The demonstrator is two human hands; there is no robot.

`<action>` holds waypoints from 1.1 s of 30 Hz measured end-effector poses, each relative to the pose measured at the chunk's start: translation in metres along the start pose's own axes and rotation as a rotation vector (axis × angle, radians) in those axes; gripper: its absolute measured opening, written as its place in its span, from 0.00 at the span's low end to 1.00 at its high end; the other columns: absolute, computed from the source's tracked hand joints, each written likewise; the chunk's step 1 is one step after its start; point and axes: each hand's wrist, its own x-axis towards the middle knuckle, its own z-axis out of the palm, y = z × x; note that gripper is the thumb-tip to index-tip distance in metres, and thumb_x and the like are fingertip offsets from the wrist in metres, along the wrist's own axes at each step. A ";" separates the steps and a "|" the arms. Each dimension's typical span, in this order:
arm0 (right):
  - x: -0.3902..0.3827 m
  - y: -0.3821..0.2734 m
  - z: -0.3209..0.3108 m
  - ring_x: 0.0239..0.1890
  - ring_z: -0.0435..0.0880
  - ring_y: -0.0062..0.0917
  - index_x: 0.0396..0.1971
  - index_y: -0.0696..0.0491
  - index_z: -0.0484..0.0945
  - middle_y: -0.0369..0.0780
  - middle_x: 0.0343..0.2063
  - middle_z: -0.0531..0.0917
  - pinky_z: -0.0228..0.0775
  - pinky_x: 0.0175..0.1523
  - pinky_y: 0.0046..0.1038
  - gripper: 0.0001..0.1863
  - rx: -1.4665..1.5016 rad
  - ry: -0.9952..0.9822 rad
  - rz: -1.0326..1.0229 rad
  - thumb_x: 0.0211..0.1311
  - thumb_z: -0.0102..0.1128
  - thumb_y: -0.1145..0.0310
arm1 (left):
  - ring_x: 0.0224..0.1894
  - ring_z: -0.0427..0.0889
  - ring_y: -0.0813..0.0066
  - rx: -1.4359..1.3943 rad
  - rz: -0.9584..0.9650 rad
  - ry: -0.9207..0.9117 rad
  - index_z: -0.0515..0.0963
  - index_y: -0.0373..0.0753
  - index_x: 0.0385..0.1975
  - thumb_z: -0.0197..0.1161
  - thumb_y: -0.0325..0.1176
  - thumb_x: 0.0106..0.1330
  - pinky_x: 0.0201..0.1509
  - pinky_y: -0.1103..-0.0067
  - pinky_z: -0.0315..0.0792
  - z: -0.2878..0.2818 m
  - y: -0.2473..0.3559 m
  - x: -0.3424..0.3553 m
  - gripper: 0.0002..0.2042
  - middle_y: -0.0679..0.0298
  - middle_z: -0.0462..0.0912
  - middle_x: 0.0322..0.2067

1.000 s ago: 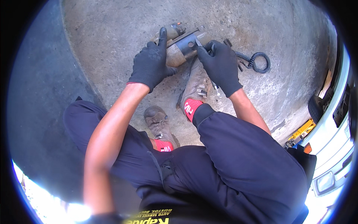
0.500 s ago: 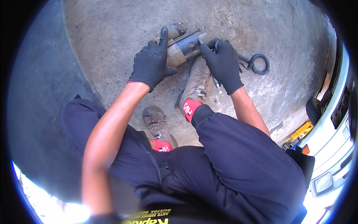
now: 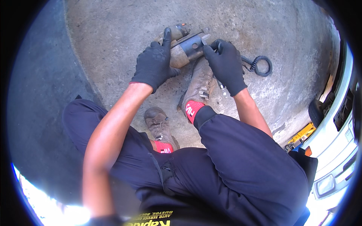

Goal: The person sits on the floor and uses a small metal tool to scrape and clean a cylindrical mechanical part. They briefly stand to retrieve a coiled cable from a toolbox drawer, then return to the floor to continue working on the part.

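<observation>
- Slightly rightward since the first frame, the metal part (image 3: 180, 57) had shifted along with my left hand (image 3: 154, 62); a pale pointed tip that lay over its dark band (image 3: 186, 46) by my right fingers no longer showed there.
- Both hands were gloved and apart, one at each end of the part: my left hand was clasped firmly round its near-left end, while my right hand (image 3: 226, 68) had its fingers bunched at the other end. I could not tell whether those fingers pinched anything.
- Between my hands sat the band with its round hole (image 3: 195, 46); a smaller cylinder (image 3: 177, 33) and a thin rod (image 3: 188, 37) lay just beyond my left fingers.
- Under my right palm a slim thing (image 3: 221, 86) poked out, too small to make out; a black coiled cable (image 3: 269, 66) lay on the floor (image 3: 298, 49) to that hand's right.
- Below and between the hands was my right boot (image 3: 199, 77); whether the part rested on it, I could not tell.
- As I judged it, the step in hand was close fingerwork at the part's right end, the left steadying. The next move called for a firm left hold and small, careful right-finger motions.
</observation>
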 end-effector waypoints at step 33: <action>0.000 0.018 0.001 0.29 0.87 0.40 0.34 0.58 0.88 0.48 0.23 0.86 0.76 0.38 0.41 0.22 0.067 0.073 -0.040 0.69 0.66 0.51 | 0.47 0.89 0.42 -0.027 0.009 -0.012 0.45 0.37 0.86 0.87 0.56 0.49 0.50 0.58 0.84 -0.001 -0.001 0.002 0.69 0.39 0.85 0.47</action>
